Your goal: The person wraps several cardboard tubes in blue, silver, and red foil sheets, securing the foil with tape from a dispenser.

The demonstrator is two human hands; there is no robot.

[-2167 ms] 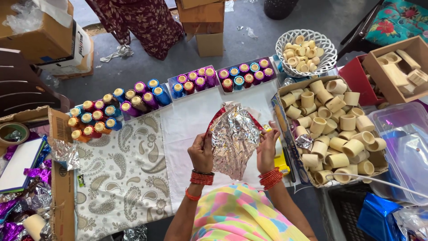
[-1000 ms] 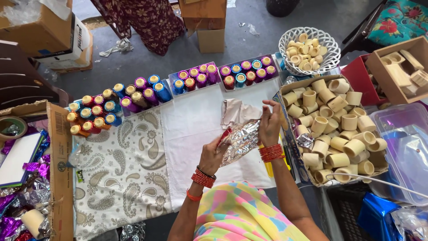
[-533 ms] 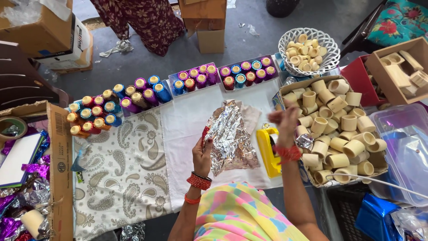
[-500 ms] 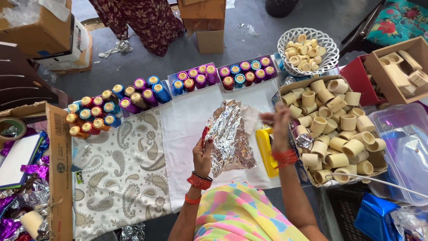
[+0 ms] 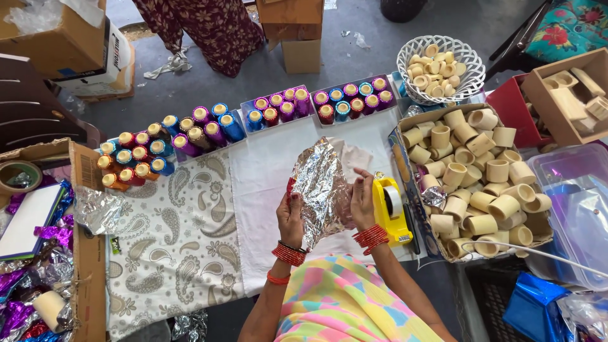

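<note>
While both hands pinch the crinkled silver foil sheet from either side, the risk is mostly in the foil itself. Left hand is closed on the sheet's left edge, thumb on top; right hand is closed on the right edge with fingers curled behind it. Sheet is held up between the two hands, above the white cloth, not resting on it.

Likely failure points, as I judge them:
- Foil is thin and already creased; uneven pull between the hands could tear it at a crease.
- Something red shows at the foil's left edge just above the left thumb; can't tell what it is. If it's loose inside, it could slip out the bottom.
- Yellow tape dispenser sits just right of the right hand, touching or nearly so; a wrist swing could knock it toward the cardboard box of plain beige tubes.
- Rows of foil-wrapped coloured tubes stand well beyond both hands, so little chance of toppling them.
</note>
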